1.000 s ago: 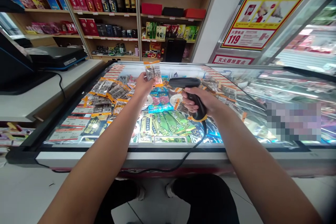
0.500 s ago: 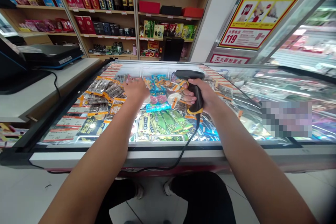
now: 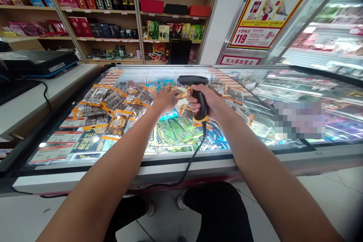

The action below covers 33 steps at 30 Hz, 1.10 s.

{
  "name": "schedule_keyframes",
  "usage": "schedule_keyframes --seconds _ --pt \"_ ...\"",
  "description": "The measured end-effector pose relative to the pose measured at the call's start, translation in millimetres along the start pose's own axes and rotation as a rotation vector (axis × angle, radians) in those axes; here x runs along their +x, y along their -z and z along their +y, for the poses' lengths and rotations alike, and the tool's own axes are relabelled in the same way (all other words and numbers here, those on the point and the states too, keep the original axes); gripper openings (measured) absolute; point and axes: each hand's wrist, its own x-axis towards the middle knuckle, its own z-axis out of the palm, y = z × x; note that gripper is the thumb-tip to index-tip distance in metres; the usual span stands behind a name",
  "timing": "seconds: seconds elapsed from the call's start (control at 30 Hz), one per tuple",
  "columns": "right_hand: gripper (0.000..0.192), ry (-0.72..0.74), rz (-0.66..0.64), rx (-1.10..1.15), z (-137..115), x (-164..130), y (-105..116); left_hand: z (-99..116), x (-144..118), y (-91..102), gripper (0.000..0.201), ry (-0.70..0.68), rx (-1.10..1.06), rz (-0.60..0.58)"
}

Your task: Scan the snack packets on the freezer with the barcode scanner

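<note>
My right hand [image 3: 201, 100] is wrapped round the handle of a black and yellow barcode scanner [image 3: 193, 80], held up above the glass-topped freezer case. Its black cord [image 3: 195, 155] hangs down toward the case's front edge. Just left of the scanner, my left hand [image 3: 165, 101] reaches over the goods with its fingers stretched out. Its fingertips are at a small snack packet with orange edges [image 3: 178, 91]; whether they touch it I cannot tell. More orange-edged packets [image 3: 115, 100] lie in a pile to the left. Green packs [image 3: 180, 130] are spread nearer me.
The freezer's white front rim [image 3: 113, 170] runs across before my legs. At the left stands a counter [image 3: 76, 83] with a dark flat device [image 3: 42, 62] on it. Wooden shelves [image 3: 102, 11] with bottles and boxes rise behind. A fire-safety poster [image 3: 256, 38] hangs at the back right.
My left hand has moved right, from the orange-edged pile to the packet near the scanner. My right hand keeps its grip on the scanner. The view has shifted slightly to the right.
</note>
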Motion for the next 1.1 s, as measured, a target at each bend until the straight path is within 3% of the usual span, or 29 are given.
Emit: schedule_keyframes --seconds 0.27,0.47,0.57,0.67,0.77,0.9,1.1 --pt "0.030 -0.015 0.001 0.000 -2 -1 1 -8 -12 12.6 0.037 -0.004 0.002 0.221" --pt "0.030 -0.043 -0.068 -0.061 -6 -5 2 -37 -1 28.4 0.025 0.199 -0.531 0.592" --pt "0.030 -0.070 -0.136 -0.117 -7 -10 3 -58 6 36.4 0.022 0.276 -0.690 0.704" --pt "0.031 -0.093 -0.201 -0.167 -6 -11 4 -69 9 38.5 0.025 0.265 -0.773 0.699" --pt "0.033 -0.063 -0.241 -0.183 -2 -9 5 -65 6 36.8 0.029 0.137 -0.718 0.617" --pt "0.032 -0.004 -0.210 -0.168 0 -5 6 -52 0 32.6 0.030 0.016 -0.520 0.543" --pt "0.032 0.014 -0.158 -0.158 -1 -6 7 -44 -2 26.6 0.028 -0.015 -0.413 0.463"
